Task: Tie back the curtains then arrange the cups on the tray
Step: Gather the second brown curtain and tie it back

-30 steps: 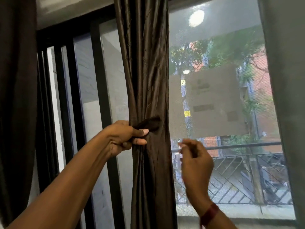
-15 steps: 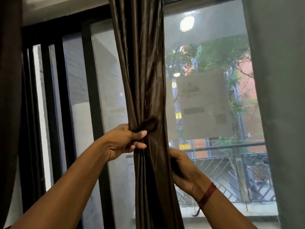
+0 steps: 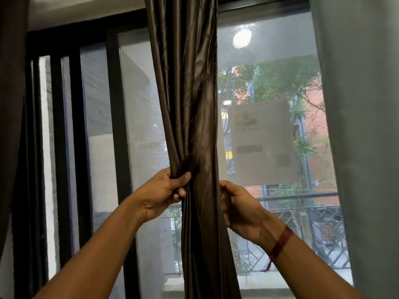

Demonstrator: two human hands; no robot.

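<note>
A dark brown satin curtain (image 3: 192,104) hangs bunched into a narrow column in the middle of the window. My left hand (image 3: 164,190) grips its left side and pinches the end of a dark tie-back strip (image 3: 190,164) against the fabric under the thumb. My right hand (image 3: 237,206) holds the curtain's right edge at the same height, with its fingers curled behind the cloth. The rest of the strip is hidden behind the curtain. No cups or tray are in view.
A second dark curtain (image 3: 10,104) hangs at the far left. A grey curtain or wall (image 3: 362,126) fills the right side. Behind the fabric are black window frames (image 3: 117,126), mesh-covered glass and a balcony railing (image 3: 302,195).
My right hand came up from free air to the curtain's right edge and took hold behind it. My left hand kept its grip on the tie-back strip. The view shifted.
</note>
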